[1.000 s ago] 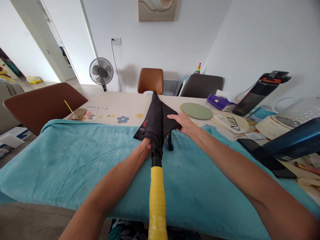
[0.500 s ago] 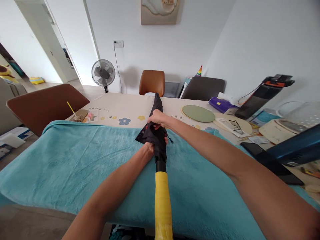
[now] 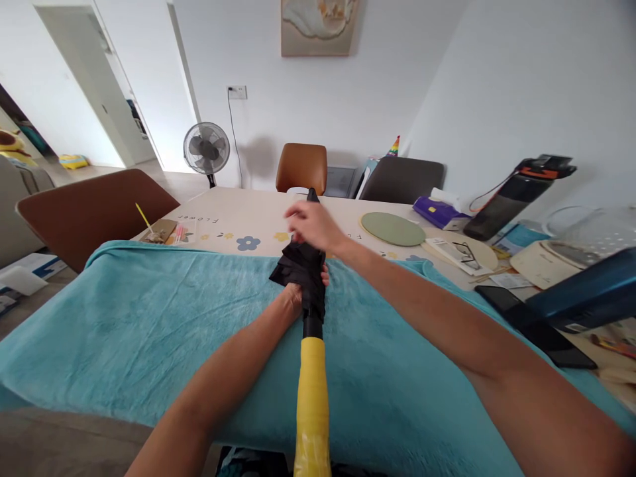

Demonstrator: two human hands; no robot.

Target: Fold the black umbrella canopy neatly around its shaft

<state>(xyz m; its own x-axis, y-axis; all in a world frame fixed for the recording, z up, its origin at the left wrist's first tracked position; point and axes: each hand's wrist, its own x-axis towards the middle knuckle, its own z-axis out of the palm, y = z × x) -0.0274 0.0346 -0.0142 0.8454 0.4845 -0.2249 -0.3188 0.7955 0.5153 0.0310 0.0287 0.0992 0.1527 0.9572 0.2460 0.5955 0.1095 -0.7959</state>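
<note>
A black folded umbrella [image 3: 304, 270] with a yellow handle [image 3: 312, 404] points away from me over a teal towel [image 3: 149, 331] on the table. My left hand [image 3: 297, 291] is closed round the gathered black cloth just above the handle. My right hand [image 3: 311, 225] hovers over the umbrella's upper part, blurred by motion, with its fingers curled near the cloth. The umbrella's tip [image 3: 312, 194] shows just beyond my right hand.
A green round mat [image 3: 392, 228], a purple tissue box [image 3: 437, 211], glasses on paper [image 3: 464, 250], a black bottle [image 3: 517, 199] and a dark phone [image 3: 534, 324] lie on the right. Brown chairs [image 3: 84, 212] and a standing fan [image 3: 206, 149] stand left and behind the table.
The loose right flap of the umbrella cloth has been gathered against the shaft. My right hand moved from that flap to above the umbrella's upper part. My left hand kept its grip.
</note>
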